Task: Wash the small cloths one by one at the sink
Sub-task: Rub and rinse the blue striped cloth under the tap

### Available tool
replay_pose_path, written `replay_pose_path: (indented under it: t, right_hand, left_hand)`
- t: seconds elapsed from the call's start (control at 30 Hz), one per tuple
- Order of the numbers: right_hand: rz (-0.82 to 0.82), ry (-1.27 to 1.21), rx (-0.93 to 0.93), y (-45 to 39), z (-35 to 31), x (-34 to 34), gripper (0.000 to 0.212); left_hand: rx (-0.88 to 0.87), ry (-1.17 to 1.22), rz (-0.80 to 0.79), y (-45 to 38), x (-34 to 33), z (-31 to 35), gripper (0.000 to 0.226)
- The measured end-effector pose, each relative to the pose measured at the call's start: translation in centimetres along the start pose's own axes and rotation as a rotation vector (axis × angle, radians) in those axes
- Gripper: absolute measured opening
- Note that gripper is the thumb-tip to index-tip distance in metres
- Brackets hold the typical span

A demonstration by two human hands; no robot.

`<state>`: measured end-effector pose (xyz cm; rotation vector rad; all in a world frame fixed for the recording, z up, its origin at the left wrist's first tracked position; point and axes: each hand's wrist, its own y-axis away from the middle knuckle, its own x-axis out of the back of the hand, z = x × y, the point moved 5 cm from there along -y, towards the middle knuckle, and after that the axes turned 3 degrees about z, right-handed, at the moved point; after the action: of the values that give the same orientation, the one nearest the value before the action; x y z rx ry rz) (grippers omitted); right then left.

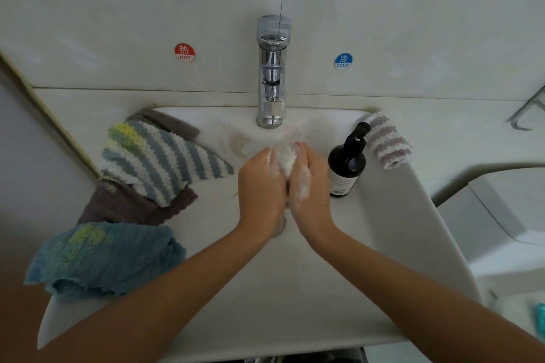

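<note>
at the centre of the frame the left hand and the right hand press together, fingers curled around a small white cloth bunched between the palms and thick with lather. they hold it over the sink basin, just below the tap; whether water runs is too faint to tell. the step in hand looks like scrubbing, and doing it well likely means rubbing the cloth against itself, turning the bundle so hidden folds get soap, and keeping it low over the basin so foam stays off the rim. the soap bottle stands right of the hands, close enough to knock. at left a striped cloth, a brown cloth and a blue cloth lie on the rim; a pale striped cloth lies at right.
</note>
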<state>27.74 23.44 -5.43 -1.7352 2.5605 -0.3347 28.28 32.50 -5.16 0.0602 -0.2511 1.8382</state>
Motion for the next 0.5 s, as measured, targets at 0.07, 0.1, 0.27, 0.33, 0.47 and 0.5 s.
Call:
replay_pose_path:
  t: [0.07,0.1,0.27,0.33,0.47,0.5]
  right_hand:
    - [-0.053,0.025,-0.005,0.7,-0.1,-0.5,0.040]
    - [-0.072,0.035,0.007,0.6,0.0,-0.8,0.041]
    - [-0.084,-0.070,-0.086,-2.4,0.3,-0.8,0.039]
    - [-0.108,-0.044,-0.107,-3.3,0.3,-0.2,0.038]
    - [-0.161,-0.001,-0.092,-4.2,-0.6,1.5,0.040]
    - [-0.192,0.006,-0.096,-4.3,-0.8,1.7,0.038]
  left_hand:
    - [0.037,0.026,0.006,-1.1,0.3,-0.7,0.039]
    - [0.050,0.039,0.005,-1.1,0.4,-0.9,0.037]
    - [0.070,0.041,-0.092,-1.1,0.3,0.0,0.034]
    - [0.111,0.012,-0.219,-2.3,0.3,0.5,0.037]
    - [0.115,-0.087,-0.412,-4.0,1.8,0.6,0.030]
    - [0.100,-0.112,-0.453,-4.2,2.2,0.6,0.025]
